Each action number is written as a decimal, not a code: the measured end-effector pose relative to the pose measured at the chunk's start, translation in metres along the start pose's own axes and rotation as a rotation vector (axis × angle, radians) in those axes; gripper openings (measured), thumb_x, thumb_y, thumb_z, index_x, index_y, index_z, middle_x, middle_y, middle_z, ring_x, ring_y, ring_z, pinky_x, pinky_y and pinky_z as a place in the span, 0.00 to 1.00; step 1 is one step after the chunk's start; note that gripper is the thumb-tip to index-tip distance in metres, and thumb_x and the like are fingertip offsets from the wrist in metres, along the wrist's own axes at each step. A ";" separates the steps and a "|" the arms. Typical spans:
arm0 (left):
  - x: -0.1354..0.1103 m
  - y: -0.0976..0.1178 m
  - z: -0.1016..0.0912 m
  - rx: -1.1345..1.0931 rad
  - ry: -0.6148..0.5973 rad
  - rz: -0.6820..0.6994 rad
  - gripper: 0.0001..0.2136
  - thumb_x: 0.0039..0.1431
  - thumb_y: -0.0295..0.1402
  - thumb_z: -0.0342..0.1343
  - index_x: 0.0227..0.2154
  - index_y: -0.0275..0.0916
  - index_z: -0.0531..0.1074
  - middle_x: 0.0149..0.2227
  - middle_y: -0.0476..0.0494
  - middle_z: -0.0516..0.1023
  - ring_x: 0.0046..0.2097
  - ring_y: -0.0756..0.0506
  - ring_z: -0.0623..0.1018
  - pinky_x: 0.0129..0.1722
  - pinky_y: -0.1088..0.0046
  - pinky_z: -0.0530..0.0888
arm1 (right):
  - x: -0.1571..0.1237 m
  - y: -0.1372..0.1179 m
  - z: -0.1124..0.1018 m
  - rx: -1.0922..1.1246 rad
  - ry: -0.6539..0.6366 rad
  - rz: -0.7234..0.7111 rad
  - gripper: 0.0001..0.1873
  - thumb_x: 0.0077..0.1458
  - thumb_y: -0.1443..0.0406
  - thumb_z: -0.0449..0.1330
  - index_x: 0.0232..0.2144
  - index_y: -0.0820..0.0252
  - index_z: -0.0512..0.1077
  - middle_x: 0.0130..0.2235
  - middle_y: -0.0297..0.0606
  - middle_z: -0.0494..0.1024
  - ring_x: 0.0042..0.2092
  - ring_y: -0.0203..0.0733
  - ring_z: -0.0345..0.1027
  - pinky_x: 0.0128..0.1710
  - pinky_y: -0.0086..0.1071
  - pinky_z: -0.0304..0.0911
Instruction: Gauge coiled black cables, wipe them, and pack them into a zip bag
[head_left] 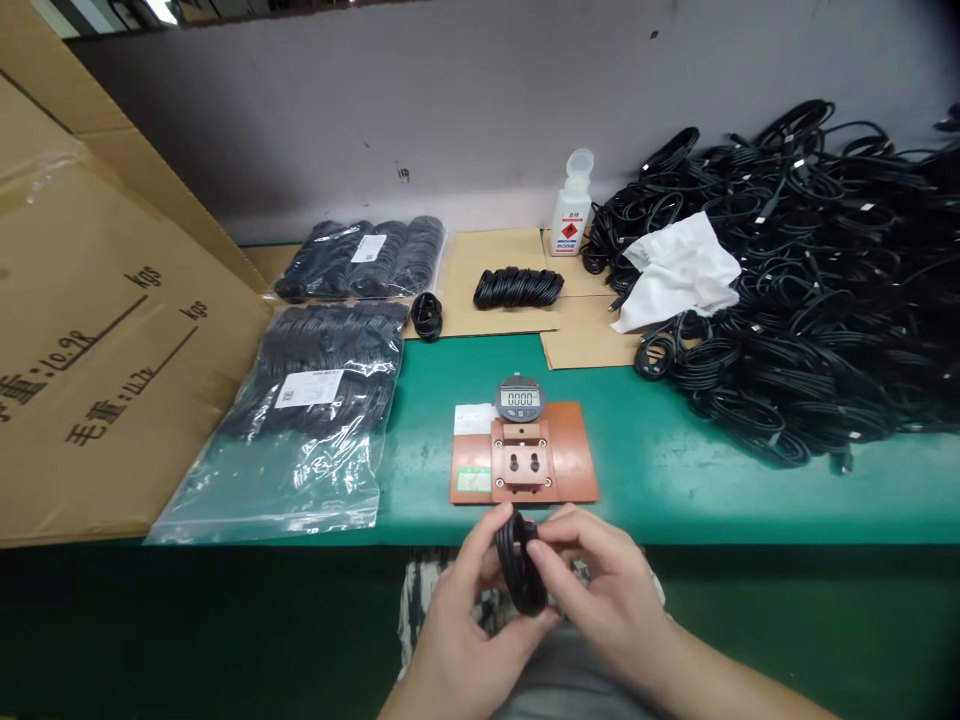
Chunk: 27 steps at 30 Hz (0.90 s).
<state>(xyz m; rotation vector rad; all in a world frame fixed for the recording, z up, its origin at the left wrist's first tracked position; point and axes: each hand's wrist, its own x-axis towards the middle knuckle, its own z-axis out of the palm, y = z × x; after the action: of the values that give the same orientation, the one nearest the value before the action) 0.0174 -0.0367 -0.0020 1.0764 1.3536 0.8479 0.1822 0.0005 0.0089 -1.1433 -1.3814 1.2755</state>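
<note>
While my left hand [471, 625] grips a coiled black cable [514, 568], my right hand [611, 580] pinches its other side — all before the front edge of the green surface [427, 400]. Just beyond, the digital gauge [519, 398] reads 0.000 — bagged coils [352, 348] to its left.

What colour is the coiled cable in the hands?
The coiled cable is black, shown in the head view.

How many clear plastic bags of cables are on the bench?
2: the front bag lies right of the cardboard box, and the rear bag lies behind that bag, nearer the wall. The box could hide more.
</note>
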 end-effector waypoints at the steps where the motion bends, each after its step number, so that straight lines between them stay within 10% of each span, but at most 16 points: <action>1: 0.000 0.001 0.002 -0.004 0.004 -0.008 0.37 0.51 0.34 0.71 0.64 0.49 0.65 0.41 0.46 0.84 0.42 0.41 0.83 0.47 0.69 0.78 | 0.000 0.000 -0.001 -0.025 -0.020 -0.021 0.08 0.61 0.64 0.61 0.30 0.59 0.76 0.29 0.38 0.79 0.30 0.38 0.73 0.29 0.28 0.69; 7: 0.001 0.004 -0.001 0.060 -0.054 -0.008 0.38 0.50 0.31 0.71 0.64 0.51 0.65 0.44 0.46 0.83 0.45 0.42 0.82 0.48 0.69 0.78 | -0.001 -0.003 -0.002 0.191 -0.105 0.230 0.11 0.61 0.60 0.63 0.28 0.59 0.73 0.25 0.35 0.79 0.24 0.35 0.73 0.24 0.25 0.66; 17: -0.005 0.001 0.005 0.037 0.091 0.151 0.30 0.55 0.33 0.67 0.61 0.52 0.70 0.61 0.41 0.74 0.55 0.35 0.79 0.50 0.63 0.78 | -0.019 -0.005 -0.006 0.133 -0.126 0.103 0.05 0.58 0.63 0.66 0.37 0.57 0.76 0.34 0.35 0.74 0.33 0.37 0.70 0.33 0.29 0.67; 23: -0.011 0.013 0.007 -0.130 0.088 0.036 0.43 0.54 0.37 0.68 0.70 0.50 0.54 0.59 0.37 0.75 0.55 0.35 0.78 0.44 0.66 0.77 | -0.014 -0.003 -0.005 0.271 -0.133 0.321 0.11 0.60 0.57 0.65 0.35 0.59 0.77 0.33 0.38 0.78 0.33 0.37 0.70 0.33 0.29 0.66; 27: -0.007 0.027 0.003 -0.373 0.036 -0.089 0.24 0.56 0.42 0.67 0.54 0.43 0.74 0.47 0.39 0.82 0.48 0.39 0.80 0.43 0.70 0.76 | -0.012 -0.002 -0.003 0.456 -0.154 0.406 0.14 0.56 0.54 0.69 0.35 0.59 0.79 0.33 0.36 0.80 0.31 0.34 0.70 0.32 0.26 0.67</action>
<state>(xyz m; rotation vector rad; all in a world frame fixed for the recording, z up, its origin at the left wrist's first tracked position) 0.0233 -0.0352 0.0251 0.7096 1.2025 1.0096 0.1872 -0.0105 0.0109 -1.0449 -0.9103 1.8871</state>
